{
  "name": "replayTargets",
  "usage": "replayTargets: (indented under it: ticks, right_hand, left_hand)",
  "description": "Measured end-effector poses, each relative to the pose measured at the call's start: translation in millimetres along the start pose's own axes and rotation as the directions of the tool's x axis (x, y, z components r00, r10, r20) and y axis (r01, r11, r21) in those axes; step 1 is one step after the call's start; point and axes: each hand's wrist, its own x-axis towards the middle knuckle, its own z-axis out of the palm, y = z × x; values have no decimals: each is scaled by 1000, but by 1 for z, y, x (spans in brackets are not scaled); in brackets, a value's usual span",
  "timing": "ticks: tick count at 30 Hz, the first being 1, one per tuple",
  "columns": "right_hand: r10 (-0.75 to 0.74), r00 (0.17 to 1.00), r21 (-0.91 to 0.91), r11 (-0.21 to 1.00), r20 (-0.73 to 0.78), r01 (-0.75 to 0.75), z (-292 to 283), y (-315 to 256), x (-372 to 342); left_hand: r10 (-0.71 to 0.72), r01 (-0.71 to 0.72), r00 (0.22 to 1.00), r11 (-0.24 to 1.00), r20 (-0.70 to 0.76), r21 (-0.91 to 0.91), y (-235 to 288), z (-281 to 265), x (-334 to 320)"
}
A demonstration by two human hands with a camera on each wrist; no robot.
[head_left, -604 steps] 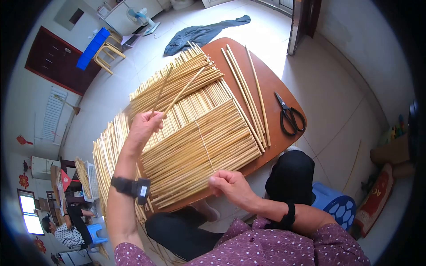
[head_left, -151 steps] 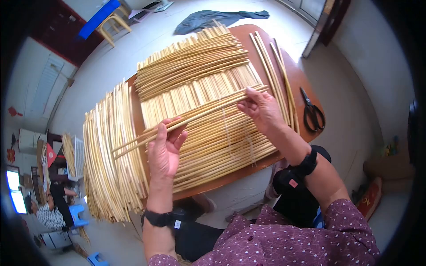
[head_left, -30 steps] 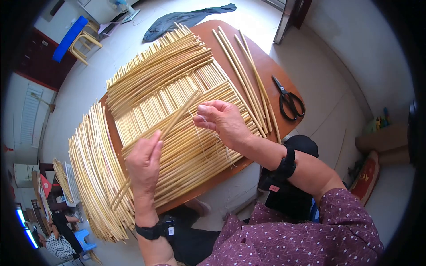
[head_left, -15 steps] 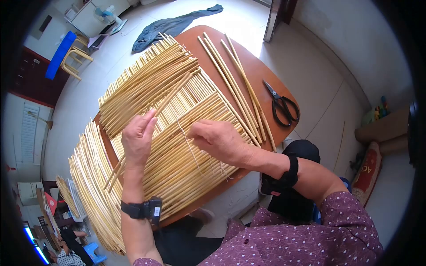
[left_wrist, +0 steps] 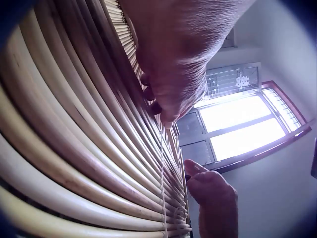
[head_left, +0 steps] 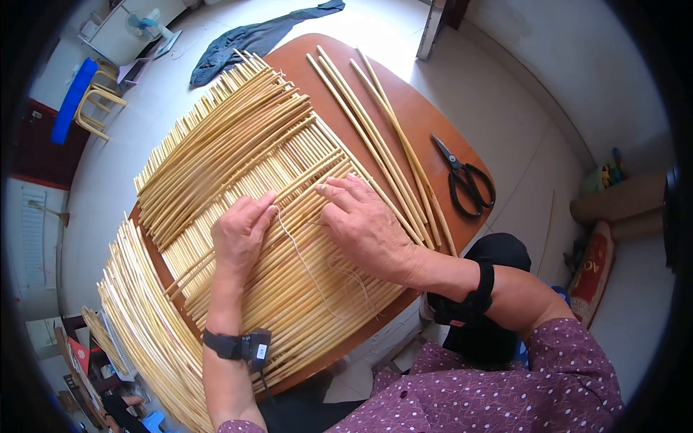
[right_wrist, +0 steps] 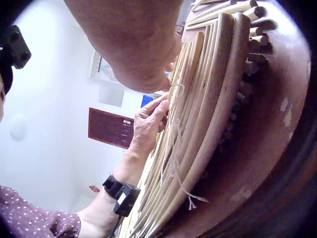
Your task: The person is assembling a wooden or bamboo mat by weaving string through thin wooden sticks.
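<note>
Thin tan sticks lie side by side as a mat (head_left: 310,267) on the brown table (head_left: 328,54). My left hand (head_left: 238,234) pinches a pair of sticks (head_left: 189,276) at the mat's far edge, its thumb beside a white string (head_left: 297,252) that crosses the mat. To its right, my right hand (head_left: 368,231) has its fingers bent over the same edge, gripping the sticks there; its fingertips are partly hidden. In the left wrist view the right hand (left_wrist: 213,198) is beyond the left one. Loose string (right_wrist: 174,163) hangs over the sticks in the right wrist view.
A stick bundle (head_left: 224,155) lies across more sticks behind the mat, and pale sticks (head_left: 148,317) lie at the left. Several long sticks (head_left: 375,144) and black scissors (head_left: 462,177) are on the right of the table. Dark cloth (head_left: 245,43) lies on the floor.
The pair of sticks, raised and slanted before, now lies along the mat's edge. Both hands have come down to it, the right hand moving from over the mat to the edge.
</note>
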Motion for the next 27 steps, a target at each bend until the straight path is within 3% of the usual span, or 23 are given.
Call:
replayTargets:
  ticks: [3, 13, 22, 27]
  right_hand:
    - [56, 997, 22, 998, 53, -57, 6, 5, -2]
    - [55, 998, -13, 998, 10, -55, 19, 12, 3]
    - [63, 998, -38, 997, -18, -64, 24, 18, 11]
    - [99, 992, -70, 993, 73, -94, 25, 18, 12]
  left_hand:
    - [3, -3, 1000, 999, 5, -39, -3, 2, 2]
    - [-37, 47, 995, 993, 89, -106, -2, -2, 8]
    - [16, -13, 999, 998, 49, -55, -5, 2, 8]
    - [-2, 4, 999, 999, 41, -44, -1, 1, 8]
